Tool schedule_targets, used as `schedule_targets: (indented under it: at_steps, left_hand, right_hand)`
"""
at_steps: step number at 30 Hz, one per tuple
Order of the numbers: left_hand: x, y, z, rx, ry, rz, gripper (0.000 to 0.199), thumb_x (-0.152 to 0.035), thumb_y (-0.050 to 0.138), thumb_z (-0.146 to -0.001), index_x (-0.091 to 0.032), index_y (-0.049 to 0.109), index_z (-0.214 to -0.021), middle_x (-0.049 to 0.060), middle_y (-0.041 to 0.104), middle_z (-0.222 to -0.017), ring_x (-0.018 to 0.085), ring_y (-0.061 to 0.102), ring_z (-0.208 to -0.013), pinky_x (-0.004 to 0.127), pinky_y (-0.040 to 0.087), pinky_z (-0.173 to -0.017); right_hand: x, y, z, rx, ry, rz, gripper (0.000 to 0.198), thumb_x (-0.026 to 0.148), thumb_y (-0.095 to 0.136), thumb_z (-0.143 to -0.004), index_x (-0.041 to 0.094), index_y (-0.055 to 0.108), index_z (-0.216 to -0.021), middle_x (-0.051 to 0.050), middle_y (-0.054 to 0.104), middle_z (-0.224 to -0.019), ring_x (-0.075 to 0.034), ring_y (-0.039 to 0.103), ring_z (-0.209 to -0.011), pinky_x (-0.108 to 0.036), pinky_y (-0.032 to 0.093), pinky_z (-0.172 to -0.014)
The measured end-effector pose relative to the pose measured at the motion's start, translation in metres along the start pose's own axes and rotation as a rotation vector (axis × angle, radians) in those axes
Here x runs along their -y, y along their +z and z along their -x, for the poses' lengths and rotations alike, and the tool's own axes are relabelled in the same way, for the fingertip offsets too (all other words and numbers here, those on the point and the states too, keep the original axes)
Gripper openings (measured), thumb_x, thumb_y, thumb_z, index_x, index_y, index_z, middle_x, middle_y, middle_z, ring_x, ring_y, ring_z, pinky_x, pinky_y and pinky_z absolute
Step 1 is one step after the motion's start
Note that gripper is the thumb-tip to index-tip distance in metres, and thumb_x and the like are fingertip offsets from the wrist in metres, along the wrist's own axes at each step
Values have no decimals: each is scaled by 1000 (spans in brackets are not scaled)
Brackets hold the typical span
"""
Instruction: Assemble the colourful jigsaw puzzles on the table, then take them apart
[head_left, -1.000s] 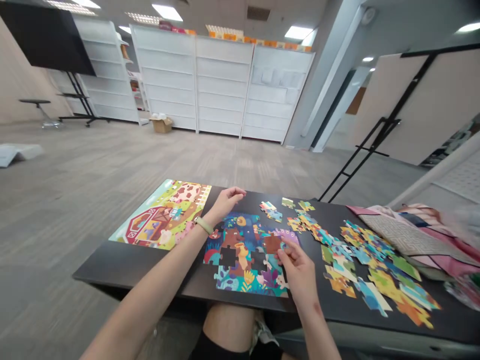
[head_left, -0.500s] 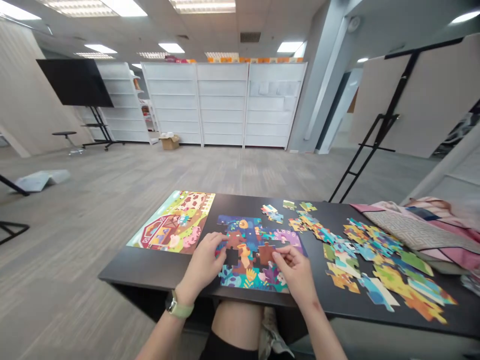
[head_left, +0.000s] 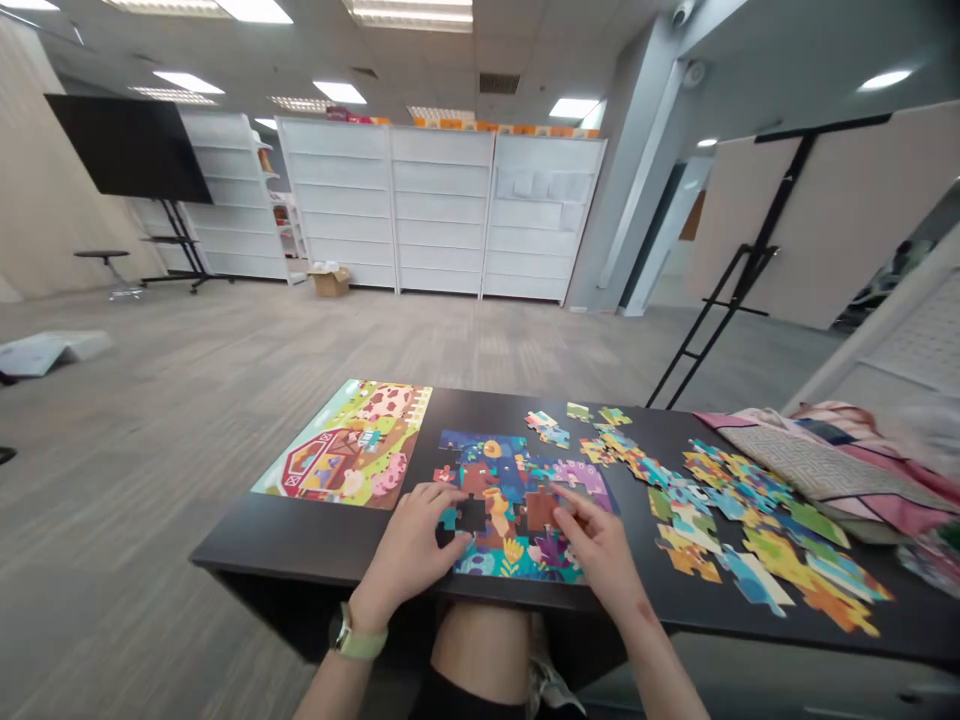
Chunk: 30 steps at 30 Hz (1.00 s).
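A partly assembled jigsaw puzzle (head_left: 495, 447) with a colourful animal scene lies flat on the black table (head_left: 315, 535). At its left edge is my left hand (head_left: 412, 538), thumb and forefinger apart, fingertips touching the pieces there. A dark gap shows in the puzzle beside that thumb. My right hand (head_left: 600, 540) has its fingertips on the right side of a brown puzzle piece (head_left: 539, 508), which sits over the right-middle part of the puzzle. Whether the piece is fully seated I cannot tell.
A farm-scene picture sheet (head_left: 341, 440) lies left of the puzzle. Several loose puzzle pieces (head_left: 757, 500) are spread over the table's right side, near a pink and grey cloth bag (head_left: 825, 465). A black easel stand (head_left: 742, 265) rises behind.
The brown piece now lies flatter and a little further right, with my right hand still at it. My left thumb has spread from its forefinger. The head view has shifted slightly.
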<state>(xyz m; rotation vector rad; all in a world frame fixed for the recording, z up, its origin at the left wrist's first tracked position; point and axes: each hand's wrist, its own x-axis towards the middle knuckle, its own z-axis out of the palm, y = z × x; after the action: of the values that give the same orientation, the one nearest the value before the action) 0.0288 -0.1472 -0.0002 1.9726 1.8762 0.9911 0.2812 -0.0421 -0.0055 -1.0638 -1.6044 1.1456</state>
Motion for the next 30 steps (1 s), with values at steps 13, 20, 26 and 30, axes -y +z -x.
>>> schedule_targets:
  at_steps: [13, 20, 26, 30]
  left_hand:
    - [4, -1, -2, 9, -36, 39, 58, -37, 72, -83, -31, 52, -137, 7, 61, -131, 33, 52, -120, 44, 40, -98]
    - [5, -1, -3, 13, -31, 29, 55, -33, 78, -78, -30, 57, -129, 4, 63, -128, 30, 54, -117, 42, 41, -96]
    - [2, -3, -3, -6, -21, 31, 49, -30, 81, -77, -27, 63, -123, 3, 63, -128, 28, 54, -115, 42, 43, -97]
    - [0, -5, -3, 8, -26, 16, 44, -27, 76, -80, -26, 64, -123, 3, 62, -127, 27, 54, -115, 43, 45, -99]
  right_hand:
    - [25, 88, 5, 172, 99, -78, 42, 46, 72, -77, 25, 64, -112, -1, 66, -82, -20, 69, -65, -32, 58, -56]
    - [15, 100, 1, 6, -59, 479, 20, 47, 65, -79, 28, 67, -84, -6, 73, -82, -29, 68, -80, -42, 53, -76]
    - [20, 106, -3, 4, -55, 668, 18, 43, 64, -84, 25, 65, -81, -5, 71, -85, -28, 62, -88, -39, 46, -80]
    - [19, 111, -4, 1, -120, 789, 20, 41, 68, -85, 25, 60, -74, -3, 66, -78, -28, 57, -86, -38, 43, -77]
